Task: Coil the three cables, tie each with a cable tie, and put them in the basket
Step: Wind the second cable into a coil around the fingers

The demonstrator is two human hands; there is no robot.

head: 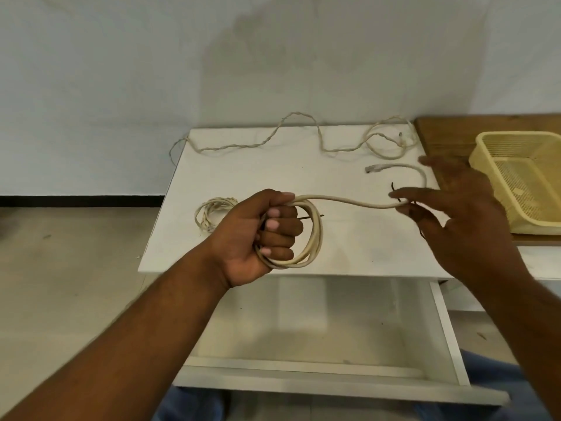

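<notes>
My left hand (267,235) grips a coil of thick cream cable (312,238) above the white table (273,171). The cable's free end runs right across my right hand (461,214), whose fingers are spread and nearly straight, and curls back to a plug (375,168) on the table. A thin dark cable tie (394,189) shows by my right fingers; another dark tie pokes through the coil. A small coiled twisted cable (212,212) lies left of my left hand. A long twisted cable (303,135) sprawls uncoiled along the table's far edge. The yellow basket (485,165) stands at the right.
The basket rests on a brown wooden board (440,132) at the right. An open white drawer (318,329) juts out below the table's front edge, just under my arms. A pale wall stands behind; tiled floor lies to the left.
</notes>
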